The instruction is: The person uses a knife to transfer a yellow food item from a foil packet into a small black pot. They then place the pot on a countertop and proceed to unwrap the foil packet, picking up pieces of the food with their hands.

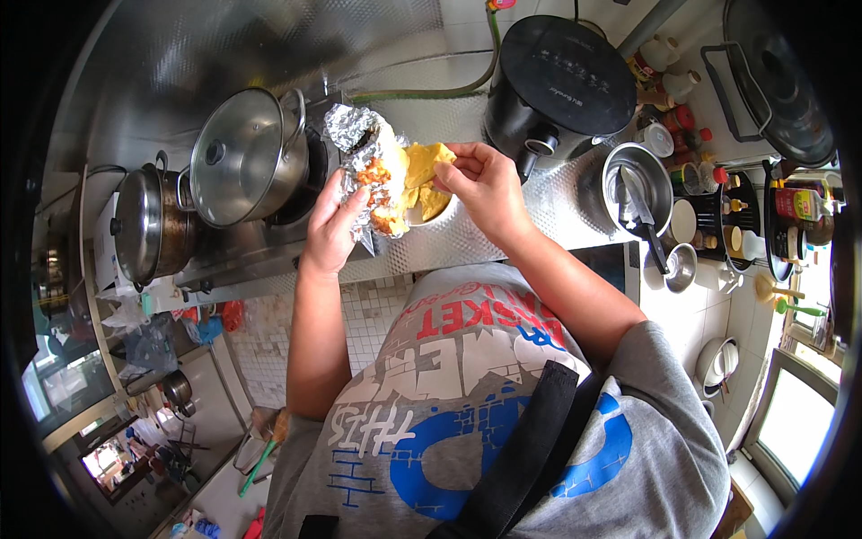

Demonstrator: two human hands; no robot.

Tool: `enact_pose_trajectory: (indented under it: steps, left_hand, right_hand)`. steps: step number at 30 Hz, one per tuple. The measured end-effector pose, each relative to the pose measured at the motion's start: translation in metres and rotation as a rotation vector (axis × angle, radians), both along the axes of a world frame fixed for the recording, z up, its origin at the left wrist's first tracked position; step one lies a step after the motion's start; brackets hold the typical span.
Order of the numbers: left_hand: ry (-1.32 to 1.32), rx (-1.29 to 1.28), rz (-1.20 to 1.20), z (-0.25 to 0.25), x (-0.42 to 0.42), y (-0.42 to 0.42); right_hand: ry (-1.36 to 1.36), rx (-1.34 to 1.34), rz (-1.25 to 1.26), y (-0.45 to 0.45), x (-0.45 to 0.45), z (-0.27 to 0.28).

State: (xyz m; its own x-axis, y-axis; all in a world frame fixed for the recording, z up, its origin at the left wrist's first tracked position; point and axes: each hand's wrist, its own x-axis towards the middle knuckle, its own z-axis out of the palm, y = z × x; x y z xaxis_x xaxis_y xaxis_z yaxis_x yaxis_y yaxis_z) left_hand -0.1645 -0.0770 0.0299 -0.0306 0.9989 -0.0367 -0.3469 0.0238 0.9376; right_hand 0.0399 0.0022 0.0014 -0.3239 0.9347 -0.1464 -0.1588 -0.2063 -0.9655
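Note:
My left hand point(335, 229) grips a crumpled sheet of aluminium foil point(350, 126) wrapped partly around a soft yellow food point(397, 158), which looks like baked sweet potato. Orange-brown, sticky patches show on its near side. Between the thumb and fingers of my right hand point(490, 195) is a flat yellow piece point(425, 162), just right of the foil. Below it, more yellow chunks point(431, 202) lie in a pale bowl point(441, 219), mostly hidden by the food and my hands. Whether the held piece still joins the rest, I cannot tell.
Left stand a lidded glass-top pot point(236, 158) on the stove and a second lidded pot point(145, 226). Behind my right hand is a black air fryer point(566, 81). A knife point(636, 199) rests across a steel basin point(609, 178) at right, near several seasoning bottles point(680, 121).

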Motion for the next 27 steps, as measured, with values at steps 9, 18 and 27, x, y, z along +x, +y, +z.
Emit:
enact_pose_trajectory:
  steps: [9, 18, 27]
  left_hand:
    - [0.094, -0.023, -0.052, -0.003, -0.011, -0.002]
    - [0.203, -0.009, -0.096, 0.012, -0.006, -0.003]
    - [0.286, 0.114, -0.027, 0.003, -0.004, -0.001]
  right_hand:
    - [0.024, -0.002, 0.023, -0.003, 0.001, 0.001]
    - [0.048, 0.002, 0.021, -0.005, 0.003, 0.002]
    - [-0.032, 0.006, 0.057, -0.006, 0.0, 0.007]
